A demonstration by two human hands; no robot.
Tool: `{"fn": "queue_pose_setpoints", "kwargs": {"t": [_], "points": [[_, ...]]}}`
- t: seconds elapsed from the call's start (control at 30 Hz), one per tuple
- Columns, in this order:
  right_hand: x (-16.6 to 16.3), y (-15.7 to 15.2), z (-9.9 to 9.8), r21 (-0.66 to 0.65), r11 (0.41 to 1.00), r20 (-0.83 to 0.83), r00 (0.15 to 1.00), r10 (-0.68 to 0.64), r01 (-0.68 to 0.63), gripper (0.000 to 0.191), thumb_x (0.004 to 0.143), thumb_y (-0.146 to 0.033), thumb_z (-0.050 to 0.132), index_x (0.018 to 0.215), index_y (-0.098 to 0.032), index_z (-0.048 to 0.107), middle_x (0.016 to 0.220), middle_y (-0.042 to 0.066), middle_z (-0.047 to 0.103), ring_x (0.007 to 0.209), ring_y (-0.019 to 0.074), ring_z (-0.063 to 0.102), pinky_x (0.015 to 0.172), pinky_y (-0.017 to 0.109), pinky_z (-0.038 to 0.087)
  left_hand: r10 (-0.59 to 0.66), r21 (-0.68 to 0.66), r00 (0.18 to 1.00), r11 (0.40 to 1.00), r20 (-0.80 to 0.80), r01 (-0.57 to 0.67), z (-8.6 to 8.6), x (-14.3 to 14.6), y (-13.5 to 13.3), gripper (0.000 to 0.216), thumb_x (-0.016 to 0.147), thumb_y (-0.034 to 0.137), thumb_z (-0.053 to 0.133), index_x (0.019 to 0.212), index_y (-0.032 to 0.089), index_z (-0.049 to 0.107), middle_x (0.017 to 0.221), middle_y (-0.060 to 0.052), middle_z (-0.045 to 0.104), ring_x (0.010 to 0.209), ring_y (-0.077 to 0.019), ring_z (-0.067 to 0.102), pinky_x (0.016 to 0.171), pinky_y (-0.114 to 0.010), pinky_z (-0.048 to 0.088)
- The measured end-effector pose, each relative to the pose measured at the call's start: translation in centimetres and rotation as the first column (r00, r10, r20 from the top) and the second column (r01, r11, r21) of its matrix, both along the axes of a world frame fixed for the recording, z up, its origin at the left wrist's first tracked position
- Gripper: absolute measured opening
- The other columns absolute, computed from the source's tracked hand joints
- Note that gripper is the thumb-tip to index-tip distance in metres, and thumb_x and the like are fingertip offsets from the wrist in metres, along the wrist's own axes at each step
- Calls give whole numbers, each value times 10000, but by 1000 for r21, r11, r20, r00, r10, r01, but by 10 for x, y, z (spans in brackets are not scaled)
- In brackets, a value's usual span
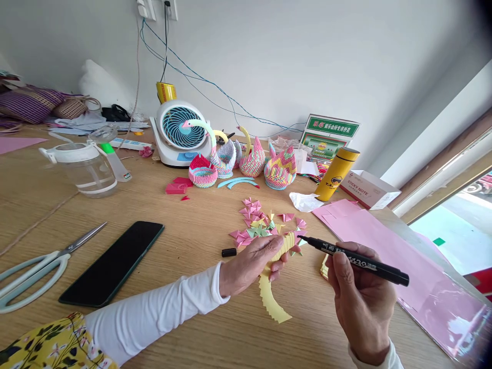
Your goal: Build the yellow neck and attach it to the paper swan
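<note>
My left hand (249,260) is closed around a curved yellow neck of interlocked folded paper (273,303). Its lower end hangs down in an arc, and a pink tip shows at the upper end. In my right hand (359,302) is an uncapped black marker pen (371,265), gripped like a writing tool. The nib points left and sits very close to the pink tip; whether they touch I cannot tell. The marker's black cap (229,252) lies on the table left of my left hand. Just beyond are loose folded paper triangles (253,209) in pink, yellow and green.
Several paper swans and bowls (251,158) stand behind, beside a fan (180,128). At left are scissors (57,261), a phone (115,262) and a clear jug (86,171). Pink paper sheets (384,251), a yellow bottle (334,177) and a sticky-note box (369,189) occupy the right.
</note>
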State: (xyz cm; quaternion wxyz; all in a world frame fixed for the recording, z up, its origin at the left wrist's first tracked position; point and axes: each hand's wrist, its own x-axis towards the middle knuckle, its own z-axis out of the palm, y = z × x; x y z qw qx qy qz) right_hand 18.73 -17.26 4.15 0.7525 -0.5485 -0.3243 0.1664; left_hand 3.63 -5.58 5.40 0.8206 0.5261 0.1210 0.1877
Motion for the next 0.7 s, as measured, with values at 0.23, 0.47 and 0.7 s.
{"fn": "queue_pose_setpoints", "kwargs": {"t": [0.23,0.47,0.7], "points": [[-1,1,0,3,1000,-10,1000,25,-24,276,784,-324,790,993,-210,650,683,-5,638,438,57,491,362,153,354,-6,8,1000,1000,-4,6,-1,0,0,443,929,509,490,1073,112,623,819,-13,466,596,-64,352,519,-221,292],[-2,2,0,4,999,-4,999,36,-36,271,788,-324,785,996,-218,645,685,-9,641,418,50,482,351,152,350,-8,27,1000,1000,3,8,-4,1,1,446,927,510,491,1069,110,629,818,-13,469,589,-64,363,513,-227,300],[0,1,-2,-16,998,-6,999,53,-53,277,792,-322,783,1010,-222,644,696,-9,634,438,48,476,360,147,344,-8,16,1000,1000,-5,9,-2,0,0,422,943,482,474,1064,107,628,819,-10,456,598,-63,358,526,-217,300]]}}
